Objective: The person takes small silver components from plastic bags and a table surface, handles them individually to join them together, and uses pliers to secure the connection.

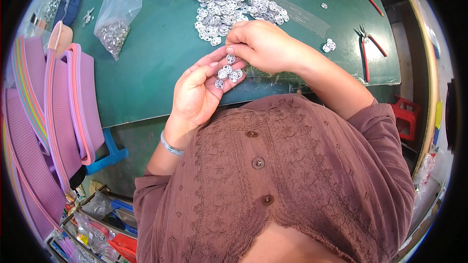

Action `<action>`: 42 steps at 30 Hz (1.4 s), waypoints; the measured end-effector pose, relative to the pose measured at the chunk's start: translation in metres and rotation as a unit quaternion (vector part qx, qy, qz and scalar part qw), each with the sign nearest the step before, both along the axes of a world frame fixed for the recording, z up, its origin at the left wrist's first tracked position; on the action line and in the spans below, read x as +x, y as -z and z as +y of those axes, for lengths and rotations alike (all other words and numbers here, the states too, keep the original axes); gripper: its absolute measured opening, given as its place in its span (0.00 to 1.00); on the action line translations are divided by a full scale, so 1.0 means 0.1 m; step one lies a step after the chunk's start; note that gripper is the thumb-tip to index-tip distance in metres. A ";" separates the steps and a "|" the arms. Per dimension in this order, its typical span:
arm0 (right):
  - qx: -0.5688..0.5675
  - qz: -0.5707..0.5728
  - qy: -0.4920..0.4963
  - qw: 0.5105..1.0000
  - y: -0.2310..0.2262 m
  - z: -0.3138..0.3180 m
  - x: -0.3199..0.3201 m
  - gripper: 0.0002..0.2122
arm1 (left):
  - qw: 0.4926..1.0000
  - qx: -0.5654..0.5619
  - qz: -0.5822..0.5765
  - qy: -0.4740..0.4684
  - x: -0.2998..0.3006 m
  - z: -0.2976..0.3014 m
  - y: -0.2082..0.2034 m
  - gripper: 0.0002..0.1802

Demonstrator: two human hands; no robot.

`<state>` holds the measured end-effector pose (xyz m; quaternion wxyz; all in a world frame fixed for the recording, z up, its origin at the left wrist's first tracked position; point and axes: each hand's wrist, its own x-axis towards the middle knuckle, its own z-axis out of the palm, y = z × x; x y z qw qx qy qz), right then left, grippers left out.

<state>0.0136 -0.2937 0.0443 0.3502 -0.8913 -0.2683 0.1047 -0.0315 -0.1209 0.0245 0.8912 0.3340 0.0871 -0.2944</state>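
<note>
My left hand (191,92) is turned palm up at the table's near edge, fingers slightly curled. Several small round silver-coloured metal charms (227,70) with cut-out patterns lie across its palm and fingers. Over its fingertips, my right hand (263,44) is closed in a pinch, and one charm (231,59) shows just below the right thumb. Whatever the pinch holds is hidden by the fingers. Just beyond both hands a large heap of similar charms (234,7) spreads over the green tabletop (161,44).
Red-handled pliers (365,53) lie on the right, beside a few loose charms (329,45) and a red rod-like tool (369,0). A clear bag of small metal parts (114,31) rests at the left. Purple baskets (85,102) stand beyond the table's left edge; a red stool (405,117) is at right.
</note>
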 end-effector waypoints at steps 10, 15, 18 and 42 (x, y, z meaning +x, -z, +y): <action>0.041 -0.052 0.069 0.995 -0.12 -0.12 -0.03 0.07 | 1.000 -0.005 -0.006 -0.022 0.01 0.00 -0.02 0.21; -0.049 -0.125 0.018 0.991 -0.41 -0.19 -0.23 0.07 | 0.998 0.006 -0.015 -0.057 0.05 0.02 -0.02 0.22; -0.083 -0.208 -0.114 0.968 -0.72 -0.19 -0.44 0.06 | 0.996 -0.003 -0.019 -0.082 0.06 0.07 0.00 0.21; -0.130 -0.543 -0.327 0.762 -1.50 0.10 -0.98 0.10 | 0.993 -0.004 -0.066 -0.101 0.11 0.12 -0.06 0.22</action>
